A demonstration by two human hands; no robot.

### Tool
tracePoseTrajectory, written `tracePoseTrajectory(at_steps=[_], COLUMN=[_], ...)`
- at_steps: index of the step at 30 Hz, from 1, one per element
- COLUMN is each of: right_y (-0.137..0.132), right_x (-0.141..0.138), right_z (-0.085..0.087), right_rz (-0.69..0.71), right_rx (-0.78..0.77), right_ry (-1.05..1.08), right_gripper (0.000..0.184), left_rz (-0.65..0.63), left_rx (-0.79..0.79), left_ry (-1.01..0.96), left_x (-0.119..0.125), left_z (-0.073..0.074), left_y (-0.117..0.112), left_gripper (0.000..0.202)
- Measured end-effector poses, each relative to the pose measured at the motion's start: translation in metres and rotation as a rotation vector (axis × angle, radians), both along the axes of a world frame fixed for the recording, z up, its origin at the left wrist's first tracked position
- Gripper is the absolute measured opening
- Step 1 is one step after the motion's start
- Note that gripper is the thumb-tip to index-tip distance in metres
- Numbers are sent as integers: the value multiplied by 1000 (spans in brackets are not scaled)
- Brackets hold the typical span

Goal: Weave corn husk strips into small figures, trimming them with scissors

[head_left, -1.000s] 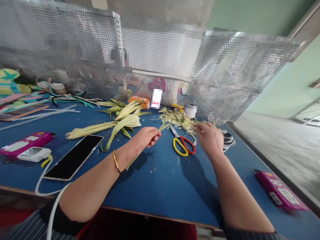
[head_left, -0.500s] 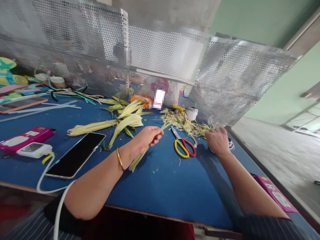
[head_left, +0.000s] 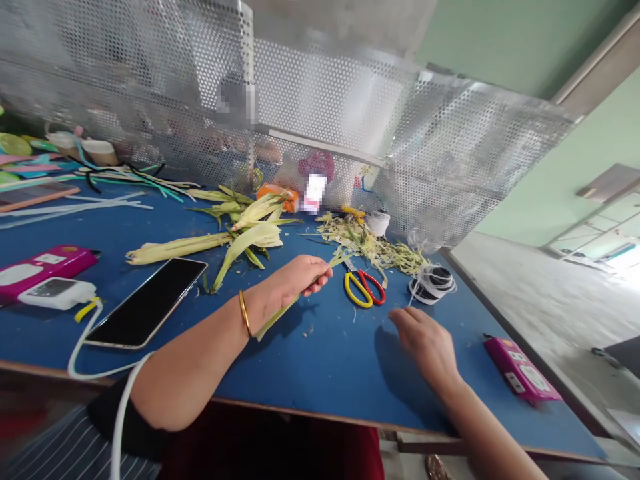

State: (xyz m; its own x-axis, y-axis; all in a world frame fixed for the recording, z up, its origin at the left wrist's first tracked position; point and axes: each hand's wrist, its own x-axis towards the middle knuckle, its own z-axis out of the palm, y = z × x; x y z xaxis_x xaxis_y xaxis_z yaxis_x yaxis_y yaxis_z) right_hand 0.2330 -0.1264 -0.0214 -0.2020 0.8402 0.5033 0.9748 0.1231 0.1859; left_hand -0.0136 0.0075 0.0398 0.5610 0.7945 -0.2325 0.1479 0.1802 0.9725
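My left hand [head_left: 310, 275] is closed around a bundled strip of corn husk [head_left: 274, 321]. Its frayed tip sticks out past the fingers, and its wide end hangs back toward my wrist. My right hand [head_left: 425, 337] is low over the table with its fingers drawn together. A white string [head_left: 411, 298] runs toward it from a black-and-white spool [head_left: 433, 283]; the fingertips are partly hidden. Scissors [head_left: 365, 288] with one yellow and one red handle lie between my hands, blades pointing away. Corn husks [head_left: 255, 233] lie in a pile beyond my left hand.
Husk scraps [head_left: 370, 243] are heaped behind the scissors, before a perforated metal screen [head_left: 320, 87]. At left lie a black-screened phone [head_left: 150, 303], a white device [head_left: 57, 293] with a cable, and a magenta pack [head_left: 70, 263]. Another magenta pack [head_left: 523, 373] sits near the right edge.
My right hand has come away from the spool, toward me and to the left, uncovering the spool. The left hand keeps its hold on the husk. The view has shifted slightly.
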Motion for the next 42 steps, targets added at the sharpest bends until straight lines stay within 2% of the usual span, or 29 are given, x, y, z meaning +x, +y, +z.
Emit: tracePoseTrajectory(at_steps=[6,10,18,21,23,25,26,28,30,33,36,39,42], right_y=[8,14,24,22,20,22,25,38,57,85,98,89,62], right_x=[-44,-65,-108,-110,-102,-86,-77,-56,-38,-25,-24,-21,-7], right_z=[3,5,-3,-1,1,5,6,9,11,14,18,25,30], right_rz=[138,216,377,400,408,352,276,9,-257,-295,-279,-282,-264], right_rx=[-16,-47,-63,-113,-134,-121,-109,-152,-335,-451,-536,-616,-707], right_ry=[-24,-2,-91,-57,51,209,282,363,318,295,289,316,401], right_gripper=[24,21,19,20,21,22,23,23,28,35,45,61,74], left_rz=[-86,-111,-194,-152,-94,-41,-24,-11,-2,15,43,79,96], left_rx=[26,14,-230,-359,-393,-397,-397,-390,-382,-378,-378,-372,-365], left_ry=[47,53,4,-31,-50,-62,-67,-75,-86,-101,-115,-129,-147], left_x=[7,11,15,15,14,12,11,10,8,6,4,3,3], left_z=[-13,-16,-27,-31,-30,-28,-27,-25,-22,-21,-23,-24,-26], left_y=[-1,-5,-7,-2,2,7,8,12,14,18,22,25,27], left_gripper=[18,16,16,20,23,25,26,26,27,27,24,21,22])
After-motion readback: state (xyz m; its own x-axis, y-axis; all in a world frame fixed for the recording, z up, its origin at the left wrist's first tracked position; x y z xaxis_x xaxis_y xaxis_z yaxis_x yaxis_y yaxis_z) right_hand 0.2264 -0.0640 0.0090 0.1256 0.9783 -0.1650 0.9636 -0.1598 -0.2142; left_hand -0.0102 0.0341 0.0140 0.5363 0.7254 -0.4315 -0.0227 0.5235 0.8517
